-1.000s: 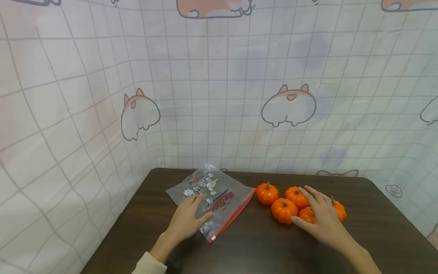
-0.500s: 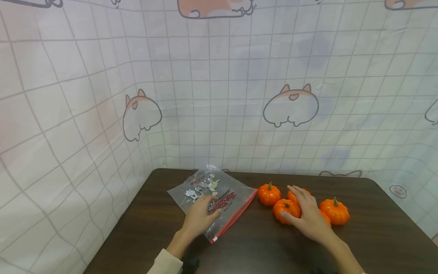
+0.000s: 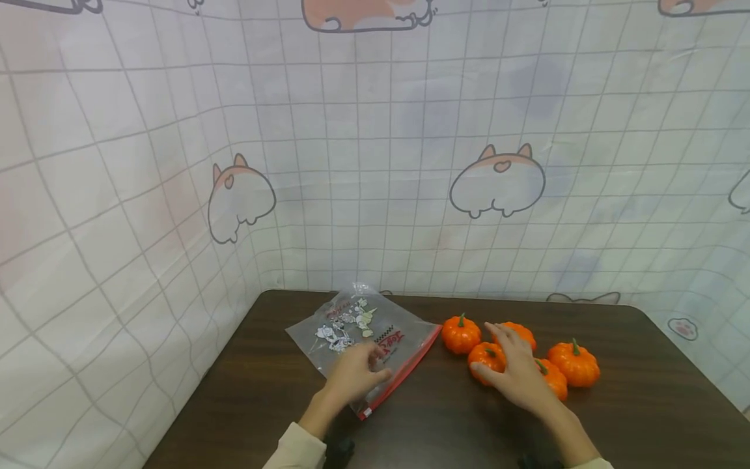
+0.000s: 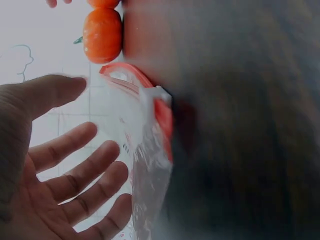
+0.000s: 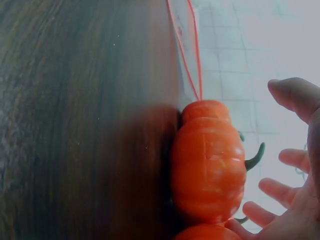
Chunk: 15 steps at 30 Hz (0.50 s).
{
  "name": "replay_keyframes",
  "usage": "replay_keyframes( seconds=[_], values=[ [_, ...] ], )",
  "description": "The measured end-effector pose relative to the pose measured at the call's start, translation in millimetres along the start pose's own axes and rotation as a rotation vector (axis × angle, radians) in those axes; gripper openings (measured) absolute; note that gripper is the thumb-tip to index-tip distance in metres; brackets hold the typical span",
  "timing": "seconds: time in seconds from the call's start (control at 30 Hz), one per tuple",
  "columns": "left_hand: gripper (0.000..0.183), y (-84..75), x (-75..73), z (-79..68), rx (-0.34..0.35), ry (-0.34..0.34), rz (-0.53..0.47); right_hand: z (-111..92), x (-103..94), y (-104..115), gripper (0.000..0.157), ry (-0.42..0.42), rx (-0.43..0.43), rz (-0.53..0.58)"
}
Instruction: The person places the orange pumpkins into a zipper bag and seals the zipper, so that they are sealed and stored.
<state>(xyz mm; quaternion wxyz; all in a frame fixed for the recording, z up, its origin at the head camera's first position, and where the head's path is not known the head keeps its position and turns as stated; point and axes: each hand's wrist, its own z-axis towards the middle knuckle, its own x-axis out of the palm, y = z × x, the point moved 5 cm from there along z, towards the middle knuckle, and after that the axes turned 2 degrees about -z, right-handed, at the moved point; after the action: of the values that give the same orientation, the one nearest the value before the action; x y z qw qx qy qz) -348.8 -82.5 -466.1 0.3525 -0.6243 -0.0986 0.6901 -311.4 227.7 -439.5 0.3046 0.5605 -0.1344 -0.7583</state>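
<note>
A clear zip bag (image 3: 404, 345) with a red zip edge and printed cartoon figures lies flat on the table. Above its near part hovers my left hand (image 3: 351, 372), fingers loosely bent and thumb apart; the left wrist view shows nothing held by those fingers (image 4: 102, 187). Several small orange pumpkins with green stems stand to the right of the bag. My right hand (image 3: 518, 374) is spread over them, hiding part of the front-left pumpkin (image 3: 485, 358). In the right wrist view its fingers hold nothing, near a pumpkin (image 5: 207, 170).
The dark wooden table (image 3: 445, 430) ends at a light grid-patterned cloth (image 3: 375, 195) with dog drawings, which hangs behind and along the left. One pumpkin (image 3: 461, 333) stands close to the bag's right corner; another pumpkin (image 3: 574, 363) is farthest right.
My right hand has moved left across the pumpkins, uncovering the right-hand ones. My left hand has shifted right and slightly nearer over the bag. Bag and pumpkins look unmoved.
</note>
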Motion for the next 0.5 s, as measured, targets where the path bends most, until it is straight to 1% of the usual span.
replay_keyframes(
  seconds=[0.2, 0.3, 0.4, 0.5],
  values=[
    [0.034, -2.2, 5.9, 3.6, -0.005, 0.070, 0.039, 3.8, 4.7, -0.9, 0.079, -0.007, -0.004, -0.010],
    [0.037, -3.3, 7.0, 3.9, -0.011, 0.102, 0.049, 5.0, 7.1, -1.1, 0.079, 0.000, -0.003, -0.012],
    [0.040, -4.3, 7.6, 3.5, -0.028, 0.136, 0.051, 5.8, 8.6, -0.3, 0.080, 0.013, 0.002, -0.013],
    [0.039, -4.9, 8.1, 2.8, -0.034, 0.153, 0.040, 6.5, 9.6, 1.5, 0.080, 0.024, 0.005, -0.012]
  ],
)
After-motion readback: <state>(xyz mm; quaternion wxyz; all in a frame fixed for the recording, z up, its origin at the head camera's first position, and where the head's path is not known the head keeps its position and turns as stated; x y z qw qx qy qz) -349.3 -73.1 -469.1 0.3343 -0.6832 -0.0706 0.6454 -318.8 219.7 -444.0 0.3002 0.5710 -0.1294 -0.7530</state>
